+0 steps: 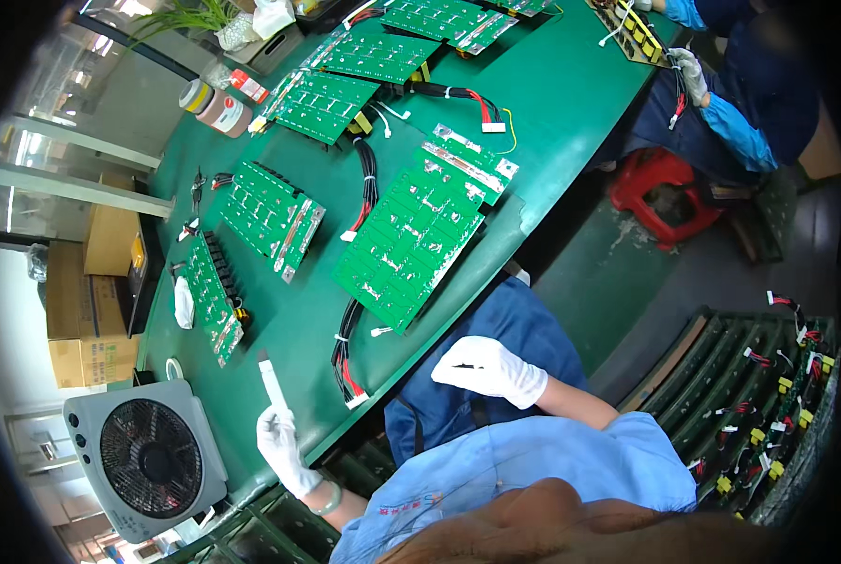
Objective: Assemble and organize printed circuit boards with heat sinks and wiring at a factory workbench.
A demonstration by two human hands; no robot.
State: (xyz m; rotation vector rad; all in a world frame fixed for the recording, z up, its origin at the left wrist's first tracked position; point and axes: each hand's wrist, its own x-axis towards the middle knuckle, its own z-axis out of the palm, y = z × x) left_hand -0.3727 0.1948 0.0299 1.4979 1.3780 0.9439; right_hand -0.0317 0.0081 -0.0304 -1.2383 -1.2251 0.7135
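My left hand [285, 453], in a white glove, is closed around the lower end of a slim white flat tool with a dark tip [272, 383]. The tool points up over the green table [280, 414]; its exact kind is unclear. My right hand [496, 372], also gloved in white, is above my lap, away from the table's edge. Its fingers are closed, and a small dark mark or object shows at them, too small to name. Nearest to both hands lies a large green circuit board [411, 240], solder side up, with a black and red cable bundle [343, 352] at its near end.
More circuit boards [270, 216] lie on the table, several at the far end. A grey box fan [148, 459] stands at the left. Across the table's right edge, a co-worker's gloved hand [689, 77] is by another board [632, 36]. A red stool [665, 197] and a rack of wired parts [749, 404] are at the right.
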